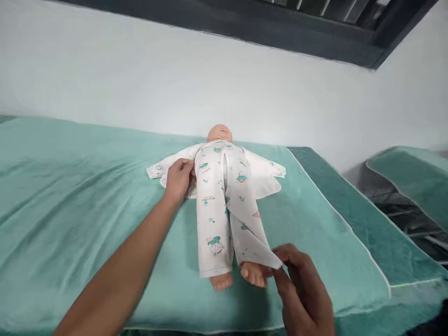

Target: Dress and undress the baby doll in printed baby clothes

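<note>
A baby doll (pixel 220 132) lies on the bed with its head toward the wall and both feet (pixel 254 274) toward me. It has on a white printed shirt (pixel 264 175), sleeves spread to the sides. White printed pants (pixel 212 210) with a slit in the middle cover its front from the chest to the ankles. My left hand (pixel 180 176) is closed at the left edge of the pants, over the shirt; its fingertips are partly hidden. Between thumb and finger, my right hand (pixel 303 284) pinches the hem of the right pant leg, pulling its corner outward beside the foot.
A green sheet (pixel 87 186) with some wrinkles covers the bed under the doll. Behind it rises a white wall (pixel 175 84) with a dark window frame (pixel 315 42) above. At the right, another green cloth (pixel 413 177) lies past the bed's edge.
</note>
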Tool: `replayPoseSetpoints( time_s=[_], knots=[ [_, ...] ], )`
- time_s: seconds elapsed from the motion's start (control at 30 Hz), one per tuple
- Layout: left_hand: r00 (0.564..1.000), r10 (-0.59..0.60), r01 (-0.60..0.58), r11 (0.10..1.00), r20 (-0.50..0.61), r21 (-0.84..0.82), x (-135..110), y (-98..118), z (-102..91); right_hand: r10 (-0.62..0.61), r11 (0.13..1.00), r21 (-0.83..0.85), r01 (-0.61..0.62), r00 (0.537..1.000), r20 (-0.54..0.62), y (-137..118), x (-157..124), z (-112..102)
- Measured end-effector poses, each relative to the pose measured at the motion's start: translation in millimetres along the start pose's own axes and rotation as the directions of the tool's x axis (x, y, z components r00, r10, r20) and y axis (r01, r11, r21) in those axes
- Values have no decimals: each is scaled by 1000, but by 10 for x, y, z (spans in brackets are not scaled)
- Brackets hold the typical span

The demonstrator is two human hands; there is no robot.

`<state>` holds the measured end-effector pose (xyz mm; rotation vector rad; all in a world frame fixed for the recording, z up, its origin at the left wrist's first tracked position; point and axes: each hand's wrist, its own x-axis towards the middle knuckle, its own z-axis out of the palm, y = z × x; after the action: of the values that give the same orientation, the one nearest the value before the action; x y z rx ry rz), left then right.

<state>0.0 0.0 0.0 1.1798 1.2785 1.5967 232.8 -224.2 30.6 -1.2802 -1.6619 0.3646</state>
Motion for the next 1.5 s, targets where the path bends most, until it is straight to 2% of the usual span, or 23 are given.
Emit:
replayPoseSetpoints(
  time_s=[0.13,0.3,0.37,0.47,0.57,0.67,0.83,1.03,1.17,1.27,1.37,1.43,1.5],
  knots=[
    [999,-35,36,999,16,-31,-2,2,12,-41,982,-183,50,998,54,141,-15,116],
    [998,-58,59,996,24,-72,7,-13,17,-269,879,-363,308,950,156,183,22,221],
    [998,-65,67,995,24,-78,11,-16,21,-322,850,-372,373,927,193,137,70,238],
    [998,-64,66,995,22,-79,8,-12,26,-336,880,-270,391,913,230,12,142,231],
    [998,-59,59,996,14,-67,2,-5,27,-320,929,-122,349,924,211,-137,174,183],
    [998,-57,58,997,12,-58,0,0,25,-281,952,-68,297,942,186,-226,164,135],
    [998,-61,62,996,16,-57,5,-1,24,-231,951,-164,261,956,183,-127,30,156],
    [998,-55,57,996,30,-68,-1,4,20,-219,943,-244,225,974,53,86,-223,177],
    [998,-59,61,996,31,-62,-10,19,20,-68,952,-298,64,998,-2,208,-319,247],
    [998,-62,63,996,29,-57,-16,32,22,107,952,-293,-87,993,52,265,-316,322],
    [998,-62,63,996,31,-56,-20,36,21,224,940,-297,-170,961,161,221,-264,341],
    [997,-66,68,996,33,-58,-19,32,19,263,943,-257,-209,944,199,136,-233,307],
    [997,-70,73,995,35,-65,-13,23,18,258,955,-198,-221,948,187,40,-220,244]
  ],
)
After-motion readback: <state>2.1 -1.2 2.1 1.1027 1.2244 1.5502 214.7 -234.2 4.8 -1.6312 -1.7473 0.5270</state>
